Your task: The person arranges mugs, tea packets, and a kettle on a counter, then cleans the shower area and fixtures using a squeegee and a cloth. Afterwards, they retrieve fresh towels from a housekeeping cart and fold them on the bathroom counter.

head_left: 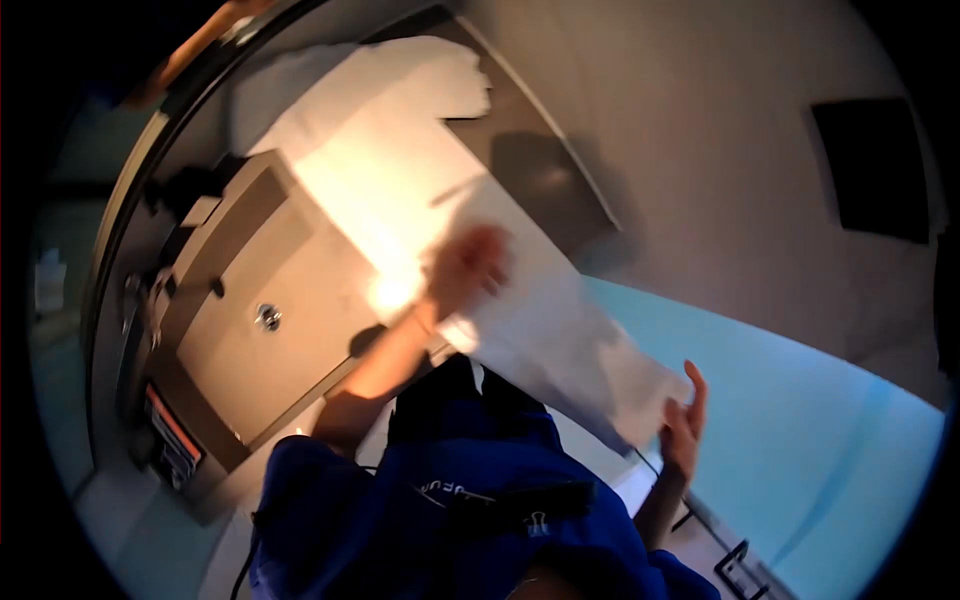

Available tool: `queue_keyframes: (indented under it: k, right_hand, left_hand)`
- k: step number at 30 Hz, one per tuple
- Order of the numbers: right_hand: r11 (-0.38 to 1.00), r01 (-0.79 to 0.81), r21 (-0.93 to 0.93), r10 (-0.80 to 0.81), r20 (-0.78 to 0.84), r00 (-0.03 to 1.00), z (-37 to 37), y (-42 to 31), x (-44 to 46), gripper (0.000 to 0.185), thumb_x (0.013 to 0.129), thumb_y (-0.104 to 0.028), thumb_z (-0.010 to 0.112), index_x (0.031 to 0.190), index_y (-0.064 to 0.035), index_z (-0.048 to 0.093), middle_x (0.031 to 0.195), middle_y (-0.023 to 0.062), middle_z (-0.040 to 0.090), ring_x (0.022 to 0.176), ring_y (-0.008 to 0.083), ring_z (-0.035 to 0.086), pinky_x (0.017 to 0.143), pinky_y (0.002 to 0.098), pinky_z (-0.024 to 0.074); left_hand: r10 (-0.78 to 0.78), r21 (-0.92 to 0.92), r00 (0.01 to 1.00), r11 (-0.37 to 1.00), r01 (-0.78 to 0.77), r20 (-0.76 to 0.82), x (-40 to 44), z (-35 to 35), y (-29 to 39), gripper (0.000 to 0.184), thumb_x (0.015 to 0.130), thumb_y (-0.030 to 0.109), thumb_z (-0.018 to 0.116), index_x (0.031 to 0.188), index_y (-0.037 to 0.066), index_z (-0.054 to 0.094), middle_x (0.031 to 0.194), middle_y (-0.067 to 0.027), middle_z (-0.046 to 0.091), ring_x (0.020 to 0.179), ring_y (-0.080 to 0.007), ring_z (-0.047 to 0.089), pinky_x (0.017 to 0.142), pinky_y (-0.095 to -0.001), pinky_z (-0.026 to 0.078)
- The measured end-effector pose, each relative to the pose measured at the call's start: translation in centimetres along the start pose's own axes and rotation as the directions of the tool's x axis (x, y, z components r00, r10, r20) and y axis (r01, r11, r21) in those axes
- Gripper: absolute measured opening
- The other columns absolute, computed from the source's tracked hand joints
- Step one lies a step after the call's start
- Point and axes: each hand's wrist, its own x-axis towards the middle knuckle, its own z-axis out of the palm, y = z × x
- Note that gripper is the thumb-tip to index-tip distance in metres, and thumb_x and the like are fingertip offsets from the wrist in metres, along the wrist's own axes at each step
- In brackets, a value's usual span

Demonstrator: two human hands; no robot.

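Note:
A white cloth garment [400, 150], which looks like a shirt with a short sleeve at its far end, stretches diagonally from beside the sink towards my right side. Over the middle of it is my left hand [470, 265], smeared by motion; whether it touches the fabric is unclear. My right hand [683, 420] is at the garment's near right end, with fingers and thumb around the edge and one finger sticking up. The fabric there is creased.
A sink basin [230, 350] with a round drain [268, 317] lies to my left. A light blue surface [800, 400] spreads on the right. Beyond the garment is a dark grey panel [540, 180]. A black rectangle [872, 170] is at the far right.

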Motion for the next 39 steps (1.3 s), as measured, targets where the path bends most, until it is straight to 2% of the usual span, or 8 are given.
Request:
queue_keyframes:
  k: [6,9,19,23,28,31,36,39]
  right_hand:
    - [0.93,0.3,0.211,-0.366,0.571,0.734,13.9,-8.7,9.0,0.034,0.089,-0.023,0.057,0.111,0.0021,0.052,0.112,0.0147,0.057,0.099,0.0209,0.057,0.086,0.0316,0.0458]
    - [0.943,0.329,0.052,-0.233,0.809,0.54,28.7,-5.7,15.8,0.033,0.082,-0.013,0.064,0.109,0.0017,0.052,0.094,0.0142,0.066,0.089,0.0196,0.063,0.08,0.0279,0.0489]
    - [0.892,0.421,0.162,-0.381,0.771,0.51,33.0,2.4,17.9,0.035,0.082,-0.008,0.064,0.112,0.001,0.049,0.089,0.0156,0.064,0.075,0.0185,0.065,0.064,0.0255,0.0524]
    - [0.584,0.808,-0.075,-0.424,0.821,0.382,24.0,0.0,15.1,0.045,0.071,-0.01,0.073,0.111,-0.0048,0.055,0.103,0.0116,0.062,0.091,0.0211,0.061,0.076,0.0322,0.0482]
    - [0.075,0.987,0.141,-0.312,0.944,-0.111,15.6,3.9,15.1,0.051,0.056,-0.007,0.077,0.105,-0.0085,0.06,0.114,0.0107,0.059,0.106,0.0271,0.054,0.088,0.0379,0.0437]
    - [0.071,0.987,0.142,-0.308,0.945,-0.114,15.4,4.1,15.8,0.048,0.061,-0.007,0.073,0.107,-0.0089,0.059,0.117,0.01,0.058,0.109,0.0273,0.051,0.095,0.0423,0.0382]
    - [-0.275,0.959,0.063,-0.403,0.899,-0.175,16.8,2.1,11.1,0.039,0.068,-0.014,0.066,0.105,-0.0094,0.059,0.11,0.0091,0.06,0.109,0.0233,0.052,0.099,0.0498,0.032]
    - [-0.168,0.984,0.058,-0.24,0.966,-0.098,20.0,2.9,13.0,0.042,0.069,-0.022,0.065,0.109,-0.0107,0.058,0.109,0.0082,0.059,0.108,0.0217,0.052,0.098,0.0514,0.0291]
  left_hand:
    - [-0.105,-0.661,0.987,0.751,-0.002,-0.123,-9.6,3.9,-3.9,0.053,0.099,0.042,0.032,0.123,-0.003,0.047,0.107,-0.0106,0.058,0.105,-0.0174,0.056,0.093,-0.0304,0.045]
    - [-0.152,-0.69,0.908,0.702,-0.179,-0.39,-10.4,4.9,-3.7,0.05,0.098,0.044,0.036,0.109,0.0,0.056,0.091,-0.006,0.061,0.077,-0.0074,0.056,0.067,-0.021,0.045]
    - [-0.026,-0.522,0.9,0.822,-0.228,-0.434,-10.2,3.1,-9.4,0.025,0.095,0.02,0.049,0.107,-0.002,0.055,0.104,-0.0096,0.059,0.08,-0.0094,0.058,0.073,-0.0212,0.047]
    - [0.702,0.669,0.3,0.709,-0.221,-0.646,-13.0,6.0,-7.3,0.047,0.074,0.024,0.072,0.113,0.005,0.054,0.112,-0.0136,0.053,0.097,-0.0229,0.053,0.073,-0.0276,0.044]
    - [0.609,0.995,0.792,0.036,-0.088,0.048,-13.8,5.0,-2.9,0.056,0.06,0.023,0.077,0.11,0.006,0.06,0.112,-0.0096,0.054,0.109,-0.0236,0.048,0.088,-0.0375,0.035]
    - [0.718,0.953,0.695,0.178,-0.246,0.046,-12.3,2.1,-4.1,0.031,0.076,0.021,0.066,0.102,0.006,0.061,0.079,-0.0044,0.058,0.077,-0.0186,0.057,0.078,-0.0328,0.041]
    - [0.036,0.268,0.917,0.96,0.079,-0.397,-8.2,-2.2,-4.4,0.022,0.079,0.016,0.061,0.094,0.0,0.063,0.073,-0.0116,0.062,0.06,-0.0104,0.055,0.056,-0.0274,0.045]
    - [0.477,0.701,0.698,0.711,0.051,-0.534,-8.9,0.0,-1.0,0.022,0.074,0.017,0.066,0.086,0.001,0.059,0.07,-0.0116,0.06,0.058,-0.0243,0.057,0.059,-0.0341,0.046]
